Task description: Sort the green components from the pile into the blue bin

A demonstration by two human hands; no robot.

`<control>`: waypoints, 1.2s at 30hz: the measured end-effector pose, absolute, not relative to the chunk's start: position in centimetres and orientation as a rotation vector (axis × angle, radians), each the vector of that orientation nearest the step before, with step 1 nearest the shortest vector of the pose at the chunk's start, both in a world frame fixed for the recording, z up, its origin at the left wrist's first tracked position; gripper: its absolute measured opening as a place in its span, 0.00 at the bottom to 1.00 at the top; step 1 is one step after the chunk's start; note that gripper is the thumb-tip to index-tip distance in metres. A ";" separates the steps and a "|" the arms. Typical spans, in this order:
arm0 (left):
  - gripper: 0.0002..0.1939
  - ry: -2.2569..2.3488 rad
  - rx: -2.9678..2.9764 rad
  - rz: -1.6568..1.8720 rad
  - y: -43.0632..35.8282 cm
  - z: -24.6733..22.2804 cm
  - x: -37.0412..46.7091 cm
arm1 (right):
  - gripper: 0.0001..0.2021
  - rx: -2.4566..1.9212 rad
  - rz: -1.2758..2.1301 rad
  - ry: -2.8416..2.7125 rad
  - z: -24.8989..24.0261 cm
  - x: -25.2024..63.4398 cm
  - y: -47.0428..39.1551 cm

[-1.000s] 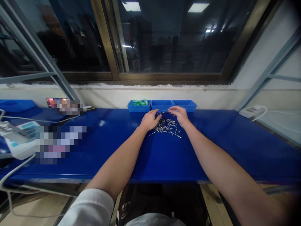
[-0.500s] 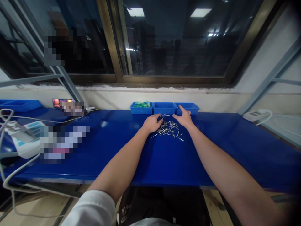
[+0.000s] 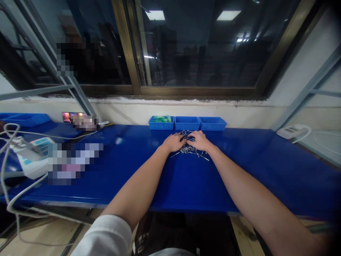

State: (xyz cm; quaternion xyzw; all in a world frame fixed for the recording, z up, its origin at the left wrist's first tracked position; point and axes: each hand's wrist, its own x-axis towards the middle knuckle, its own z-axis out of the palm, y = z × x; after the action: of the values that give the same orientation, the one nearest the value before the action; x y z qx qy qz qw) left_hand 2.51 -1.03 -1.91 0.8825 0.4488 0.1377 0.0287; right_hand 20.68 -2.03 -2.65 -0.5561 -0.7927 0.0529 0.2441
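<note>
A loose pile of thin metal pieces, like rivets, (image 3: 189, 149) lies on the blue table (image 3: 181, 185). My left hand (image 3: 174, 142) rests at the pile's left side, its fingers curled over some pieces. From the right, my right hand (image 3: 199, 140) reaches over the pile, fingers bent and thumb pointing inward. The fingertips of both hands nearly meet among the pieces. What each hand pinches there is too small to make out.
Behind the pile stand three blue bins: the left one (image 3: 161, 125) holds green items, beside a middle (image 3: 187, 124) and a right one (image 3: 213, 124). A white device (image 3: 34, 160) with cables and a lit phone (image 3: 73, 117) are at left. Another white device (image 3: 291, 131) sits right.
My right hand has moved left and down from in front of the right bin onto the pile, and its spread fingers have drawn in. My left hand has stayed nearly in place.
</note>
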 end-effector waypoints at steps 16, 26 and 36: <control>0.22 1.349 2.747 0.496 -0.7 -2.4 2.4 | 0.13 -1.393 0.047 -2.104 -2.3 20.8 -1.8; 0.22 1.345 2.735 0.533 -0.6 -2.4 2.5 | 0.29 -1.602 -0.047 -1.936 -2.4 22.3 0.2; 0.37 1.505 2.454 0.662 -0.8 -2.2 2.3 | 0.17 -1.454 -0.047 -1.802 -2.1 22.1 -0.4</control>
State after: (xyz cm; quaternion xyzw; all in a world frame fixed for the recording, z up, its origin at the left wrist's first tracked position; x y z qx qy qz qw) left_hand 2.30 -0.84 -2.19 0.8271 0.5073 0.2232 0.0937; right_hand 22.08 -0.44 -2.13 -0.5753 -0.7126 -0.0187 0.4012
